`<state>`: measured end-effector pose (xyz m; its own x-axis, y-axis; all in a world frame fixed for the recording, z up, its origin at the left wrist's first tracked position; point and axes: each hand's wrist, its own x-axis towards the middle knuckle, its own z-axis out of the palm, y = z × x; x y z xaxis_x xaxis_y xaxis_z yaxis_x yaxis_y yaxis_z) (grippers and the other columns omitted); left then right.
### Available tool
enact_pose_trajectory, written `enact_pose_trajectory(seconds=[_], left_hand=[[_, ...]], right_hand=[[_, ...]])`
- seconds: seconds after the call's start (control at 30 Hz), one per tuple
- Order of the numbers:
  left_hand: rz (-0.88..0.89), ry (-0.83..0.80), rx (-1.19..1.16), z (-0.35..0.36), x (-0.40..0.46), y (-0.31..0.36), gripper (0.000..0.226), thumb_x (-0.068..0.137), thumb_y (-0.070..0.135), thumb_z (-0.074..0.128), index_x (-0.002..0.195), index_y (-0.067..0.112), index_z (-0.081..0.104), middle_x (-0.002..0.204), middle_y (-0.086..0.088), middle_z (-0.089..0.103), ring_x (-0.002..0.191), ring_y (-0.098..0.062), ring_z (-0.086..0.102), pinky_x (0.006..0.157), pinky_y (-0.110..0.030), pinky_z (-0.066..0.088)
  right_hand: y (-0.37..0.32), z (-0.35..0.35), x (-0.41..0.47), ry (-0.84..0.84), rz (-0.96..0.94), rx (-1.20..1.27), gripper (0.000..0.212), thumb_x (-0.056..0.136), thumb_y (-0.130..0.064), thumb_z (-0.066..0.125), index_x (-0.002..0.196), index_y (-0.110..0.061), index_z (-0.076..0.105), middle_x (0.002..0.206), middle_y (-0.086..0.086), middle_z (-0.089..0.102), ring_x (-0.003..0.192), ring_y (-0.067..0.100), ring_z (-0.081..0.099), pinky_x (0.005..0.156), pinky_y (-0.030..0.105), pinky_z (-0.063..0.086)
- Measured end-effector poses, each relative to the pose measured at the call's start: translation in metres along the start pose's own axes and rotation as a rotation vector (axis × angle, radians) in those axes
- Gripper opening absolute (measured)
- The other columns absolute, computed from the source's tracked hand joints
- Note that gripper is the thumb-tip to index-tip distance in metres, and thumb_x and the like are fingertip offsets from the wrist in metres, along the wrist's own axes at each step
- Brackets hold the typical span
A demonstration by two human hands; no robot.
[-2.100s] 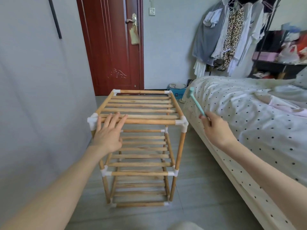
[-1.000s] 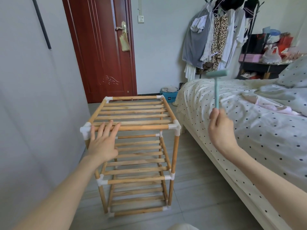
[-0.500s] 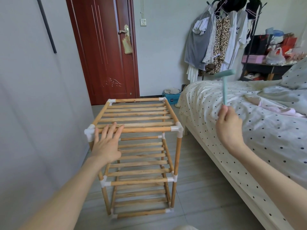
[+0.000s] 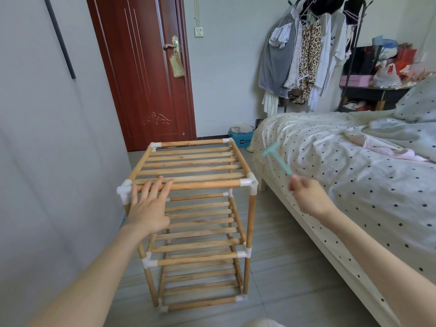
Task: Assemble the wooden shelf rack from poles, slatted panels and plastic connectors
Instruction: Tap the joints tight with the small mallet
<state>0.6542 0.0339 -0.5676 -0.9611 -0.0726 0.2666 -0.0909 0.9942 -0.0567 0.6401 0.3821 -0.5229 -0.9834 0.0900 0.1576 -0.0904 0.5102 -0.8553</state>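
The left hand (image 4: 151,208) lies flat, fingers straight, on the light, stiff rack (image 4: 195,185); the right hand (image 4: 306,197) pinches the small mallet (image 4: 278,159); grip the rack by its poles.

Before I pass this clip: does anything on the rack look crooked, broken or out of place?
Nothing stands out. The rack stands upright on the floor, its slatted shelves look level and white connectors sit at the visible corners. The left hand rests flat on the top front pole; the right hand holds a blurred teal mallet.

Rack (image 4: 193,208) on floor (image 4: 271,267) between wall (image 4: 47,161) at left, bed (image 4: 354,173) at right; door (image 4: 146,74) behind.
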Motion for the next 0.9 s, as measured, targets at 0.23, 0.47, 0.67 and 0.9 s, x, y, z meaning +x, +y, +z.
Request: enact_pose_trajectory(seconds=[0.23, 0.47, 0.67, 0.9], left_hand=[[0.000, 0.003, 0.018, 0.000, 0.000, 0.001, 0.097, 0.081, 0.026, 0.057, 0.147, 0.034, -0.014, 0.157, 0.003, -0.012, 0.144, -0.023, -0.009, 0.112, -0.049, -0.015], [-0.005, 0.004, 0.015, 0.001, -0.001, 0.002, 0.097, 0.081, 0.022, 0.057, 0.147, 0.034, -0.014, 0.157, 0.003, -0.012, 0.144, -0.023, -0.009, 0.112, -0.048, -0.015], [-0.011, 0.011, 0.016, 0.000, 0.000, 0.000, 0.097, 0.080, 0.022, 0.057, 0.147, 0.033, -0.012, 0.157, 0.002, -0.011, 0.143, -0.023, -0.008, 0.113, -0.049, -0.014], [-0.013, -0.004, 0.016, -0.003, -0.002, 0.004, 0.095, 0.082, 0.023, 0.056, 0.148, 0.033, -0.012, 0.157, 0.002, -0.012, 0.143, -0.024, -0.008, 0.113, -0.049, -0.014]], right_hand=[[0.024, 0.015, -0.009, 0.327, 0.477, 0.884, 0.031, 0.103, -0.025, 0.025, 0.076, -0.015, 0.037, 0.055, -0.001, 0.029, 0.039, 0.010, 0.026, 0.035, 0.018, 0.023], [0.026, 0.029, -0.015, 0.084, 0.342, 0.841, 0.034, 0.103, -0.025, 0.029, 0.071, -0.016, 0.035, 0.047, -0.006, 0.029, 0.032, 0.007, 0.023, 0.033, 0.015, 0.022], [0.032, 0.042, -0.020, -0.191, 0.374, 0.736, 0.033, 0.103, -0.026, 0.032, 0.072, -0.014, 0.038, 0.046, -0.006, 0.028, 0.032, 0.008, 0.022, 0.034, 0.015, 0.021], [0.027, 0.044, -0.024, -0.231, 0.299, 0.501, 0.033, 0.102, -0.030, 0.032, 0.074, -0.014, 0.040, 0.046, -0.007, 0.033, 0.036, 0.010, 0.027, 0.036, 0.020, 0.026]])
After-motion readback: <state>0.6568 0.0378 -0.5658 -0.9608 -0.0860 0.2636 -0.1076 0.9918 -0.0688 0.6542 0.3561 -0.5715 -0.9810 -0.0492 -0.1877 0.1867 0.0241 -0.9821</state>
